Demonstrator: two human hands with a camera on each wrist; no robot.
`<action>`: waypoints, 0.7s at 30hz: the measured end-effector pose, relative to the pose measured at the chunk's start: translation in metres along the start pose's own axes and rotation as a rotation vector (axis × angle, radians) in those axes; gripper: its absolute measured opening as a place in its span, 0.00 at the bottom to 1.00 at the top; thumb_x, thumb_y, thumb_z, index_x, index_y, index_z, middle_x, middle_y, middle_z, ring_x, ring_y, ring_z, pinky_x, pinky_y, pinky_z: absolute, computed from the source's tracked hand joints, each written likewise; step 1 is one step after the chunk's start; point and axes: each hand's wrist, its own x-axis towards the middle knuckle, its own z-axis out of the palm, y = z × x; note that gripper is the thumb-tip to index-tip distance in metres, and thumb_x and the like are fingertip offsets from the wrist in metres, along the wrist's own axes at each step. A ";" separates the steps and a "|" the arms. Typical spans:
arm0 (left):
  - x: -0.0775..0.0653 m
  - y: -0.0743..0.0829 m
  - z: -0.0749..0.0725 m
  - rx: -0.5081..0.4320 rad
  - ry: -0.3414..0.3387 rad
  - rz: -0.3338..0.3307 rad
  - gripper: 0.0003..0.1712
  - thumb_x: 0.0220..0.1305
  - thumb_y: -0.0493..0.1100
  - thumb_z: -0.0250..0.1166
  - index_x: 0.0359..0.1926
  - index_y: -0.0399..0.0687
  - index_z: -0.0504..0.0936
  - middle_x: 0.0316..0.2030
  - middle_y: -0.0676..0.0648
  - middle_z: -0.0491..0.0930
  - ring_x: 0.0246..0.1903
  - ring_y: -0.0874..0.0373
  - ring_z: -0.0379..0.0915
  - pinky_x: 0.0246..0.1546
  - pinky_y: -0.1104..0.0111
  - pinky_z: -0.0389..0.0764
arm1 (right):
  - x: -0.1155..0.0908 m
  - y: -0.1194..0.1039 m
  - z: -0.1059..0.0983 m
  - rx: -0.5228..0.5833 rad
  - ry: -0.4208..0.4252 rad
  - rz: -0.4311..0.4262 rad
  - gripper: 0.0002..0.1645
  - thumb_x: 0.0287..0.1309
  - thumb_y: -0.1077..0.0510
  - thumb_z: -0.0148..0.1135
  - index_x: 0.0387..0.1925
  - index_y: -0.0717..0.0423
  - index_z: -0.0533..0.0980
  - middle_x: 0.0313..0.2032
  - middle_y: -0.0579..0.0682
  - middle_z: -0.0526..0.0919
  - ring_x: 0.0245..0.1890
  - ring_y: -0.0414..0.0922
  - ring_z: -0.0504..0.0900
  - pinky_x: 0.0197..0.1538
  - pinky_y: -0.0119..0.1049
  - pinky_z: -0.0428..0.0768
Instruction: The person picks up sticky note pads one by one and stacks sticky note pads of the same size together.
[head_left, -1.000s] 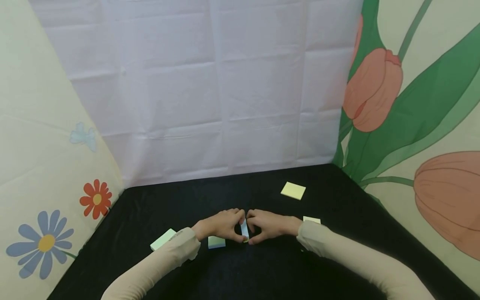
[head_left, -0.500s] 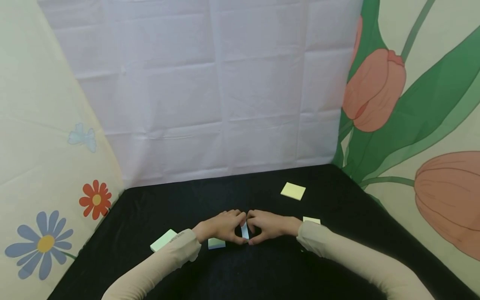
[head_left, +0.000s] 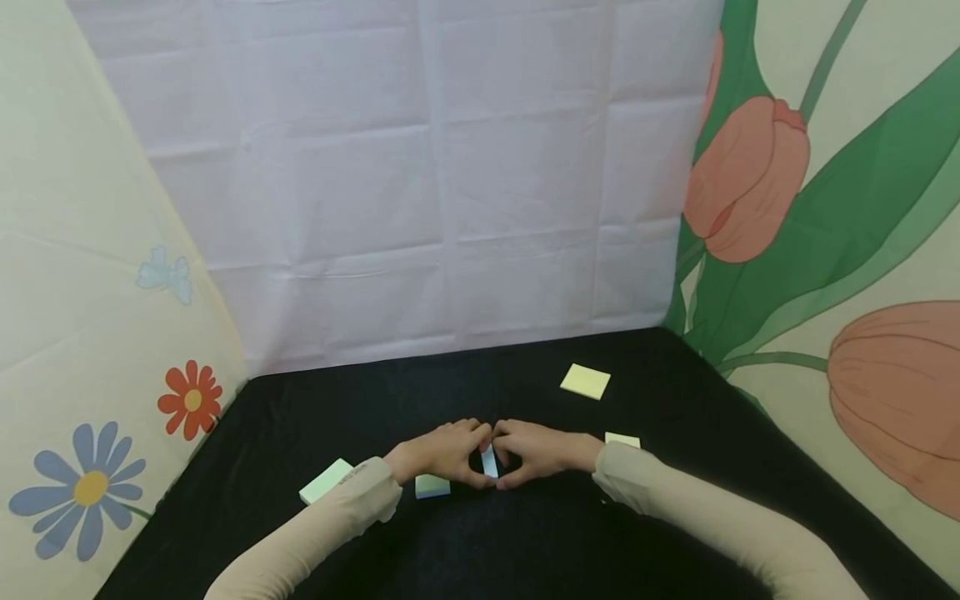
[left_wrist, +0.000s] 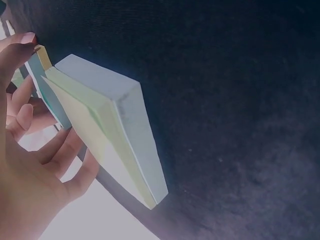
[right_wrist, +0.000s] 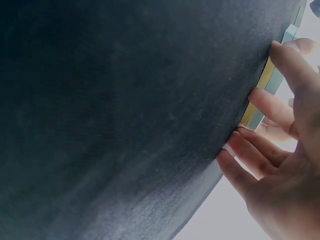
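Compared with a second ago, the left hand [head_left: 442, 451] has edged slightly nearer the right hand [head_left: 538, 450], thumb included, and the yellow at the near end of the narrow pale-blue paper block [head_left: 489, 462] has vanished from the head view.

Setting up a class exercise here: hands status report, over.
Left fingers, right fingers: both gripping blue-and-yellow pad. Green-topped pad near left fingers. No obstruction visible.

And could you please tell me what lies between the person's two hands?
In the head view, a small pad, pale blue on the side that shows, lies between the left hand and the right hand.
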 end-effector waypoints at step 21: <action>-0.001 -0.007 0.005 -0.056 -0.005 -0.029 0.25 0.60 0.66 0.66 0.45 0.58 0.68 0.42 0.55 0.69 0.34 0.61 0.65 0.35 0.68 0.68 | 0.001 -0.004 -0.008 -0.014 -0.070 0.043 0.17 0.59 0.41 0.68 0.28 0.43 0.71 0.52 0.45 0.72 0.43 0.37 0.69 0.44 0.31 0.71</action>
